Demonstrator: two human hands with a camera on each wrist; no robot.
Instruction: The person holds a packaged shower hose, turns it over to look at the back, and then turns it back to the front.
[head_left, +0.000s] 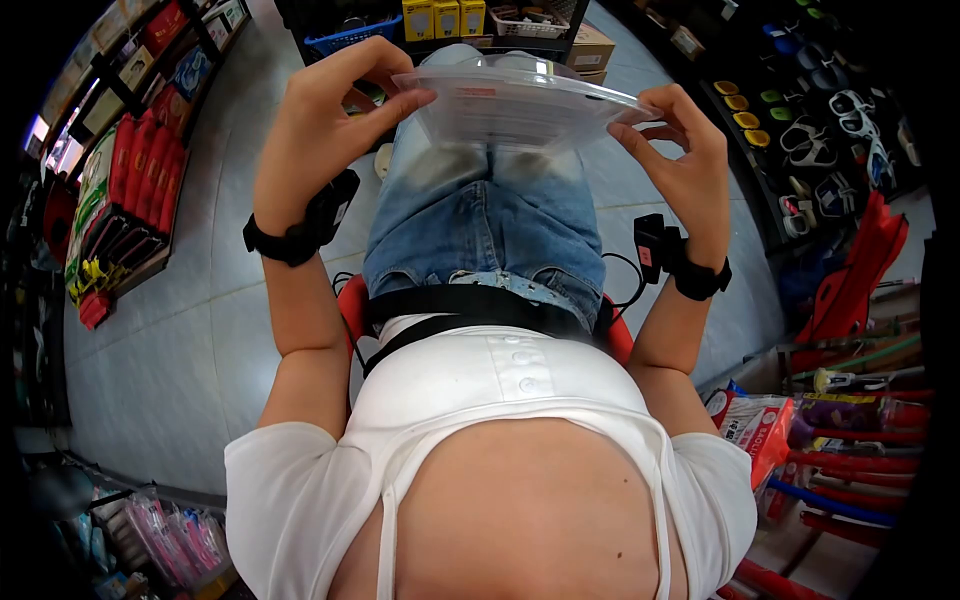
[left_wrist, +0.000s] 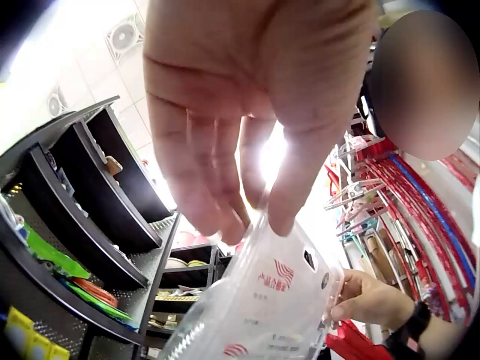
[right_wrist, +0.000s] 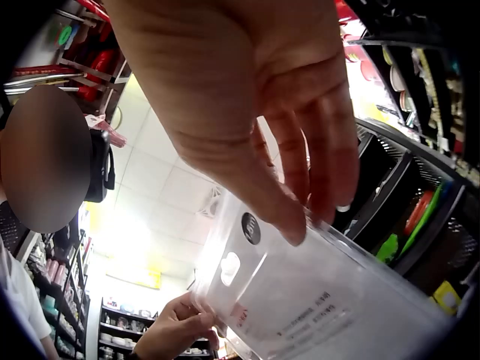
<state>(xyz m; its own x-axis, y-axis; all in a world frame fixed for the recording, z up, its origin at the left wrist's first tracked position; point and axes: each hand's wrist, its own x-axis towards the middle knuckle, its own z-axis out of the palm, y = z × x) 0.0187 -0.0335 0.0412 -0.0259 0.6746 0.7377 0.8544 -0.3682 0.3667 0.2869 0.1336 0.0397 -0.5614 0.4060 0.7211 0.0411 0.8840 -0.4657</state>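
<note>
A clear plastic package [head_left: 520,105] is held up over the knees, stretched between both hands. My left hand [head_left: 322,122] pinches one end of its edge between thumb and fingers. At the opposite end, my right hand [head_left: 688,145] pinches the edge in the same way. Red and dark printing shows through the transparent plastic [left_wrist: 274,300] in the left wrist view. Near one end of the package [right_wrist: 300,292], a hang hole and a round dark sticker [right_wrist: 251,229] appear in the right wrist view. Its contents are hard to make out.
Shelves with sunglasses [head_left: 855,115] stand on the right. Red packaged goods [head_left: 150,165] hang on the left. Ahead are a blue basket [head_left: 352,38], yellow boxes [head_left: 445,18] and a cardboard box [head_left: 590,48]. Red-wrapped long goods [head_left: 860,465] lie close by the right elbow.
</note>
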